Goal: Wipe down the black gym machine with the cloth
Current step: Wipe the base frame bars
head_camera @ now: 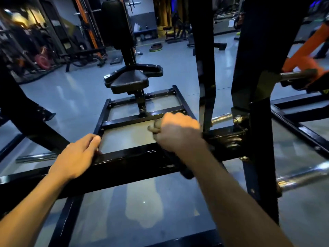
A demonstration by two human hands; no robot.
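Fingers (156,128) of the right hand (178,132) are curled tight together around a small bunched cloth (152,128), of which only a brownish wad shows past the knuckles. That fist sits low over the black frame (135,155) of the gym machine, near where a side rail meets the front crossbar; whether the cloth is touching metal there is hidden by the hand. Over on the other side, the left hand (78,155) lies flat with its fingers together, the tips resting on the corner of the same crossbar, apparently steadying the body. Beyond both hands stands the padded seat (130,82) on its post, with an upright post (256,122) to the right.

By my reading, the wiping of the lower frame is under way. Next would be to press the cloth down and draw it along the bar, then carry on to the rails and the seat.
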